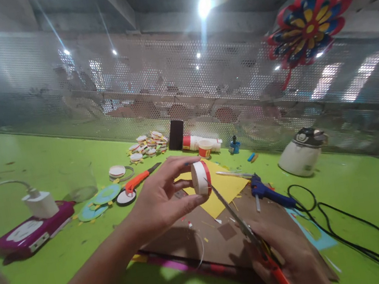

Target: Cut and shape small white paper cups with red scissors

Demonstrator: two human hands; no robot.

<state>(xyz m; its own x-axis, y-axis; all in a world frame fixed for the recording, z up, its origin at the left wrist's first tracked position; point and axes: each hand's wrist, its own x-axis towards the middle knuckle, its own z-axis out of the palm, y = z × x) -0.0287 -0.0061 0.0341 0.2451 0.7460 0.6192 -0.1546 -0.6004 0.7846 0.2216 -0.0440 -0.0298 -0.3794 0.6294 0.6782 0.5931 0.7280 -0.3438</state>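
Observation:
Between the thumb and fingers of my left hand (155,194) is a short paper cup section (200,179), white with a red band along one edge. It is held on its side above a brown board (199,238). My right hand (289,251) is closed around orange-handled scissors (240,221). The scissor tips are at the red edge of the cup section; whether they cut into it I cannot tell. Under the cup section a yellow paper sheet (228,184) lies on the board, with small paper scraps around.
A blue glue gun (272,196) with a black cord lies at right, near a white penguin-like object (301,154). An orange-handled cutting tool (137,180), blue paper discs (105,196) and a purple power strip (34,230) are at left. Behind stand a phone (176,134) and piled cup pieces (149,144).

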